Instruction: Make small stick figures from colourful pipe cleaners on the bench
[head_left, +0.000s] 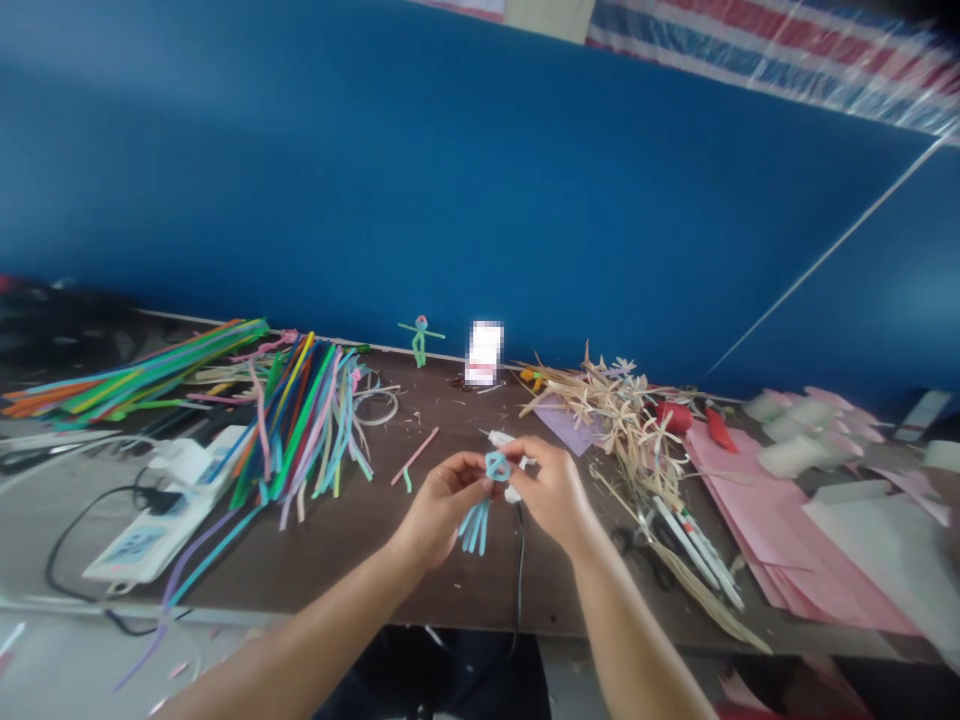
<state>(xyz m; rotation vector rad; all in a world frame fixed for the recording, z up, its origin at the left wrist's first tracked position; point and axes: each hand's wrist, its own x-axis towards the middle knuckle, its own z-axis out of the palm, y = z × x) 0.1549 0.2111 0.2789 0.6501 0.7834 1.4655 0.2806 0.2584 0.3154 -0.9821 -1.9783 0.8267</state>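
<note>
Right of the long white plastic power strip (124, 556), the left hand (448, 500) and right hand (553, 492) are together pinching a light-blue looped pipe-cleaner piece (497, 466), apparently steadying its loop while straight ends are hanging.

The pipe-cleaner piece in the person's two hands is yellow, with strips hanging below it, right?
Not yellow: the head view shows the pipe-cleaner piece is light blue. The left hand and right hand do hold it, with strips hanging below.
</note>
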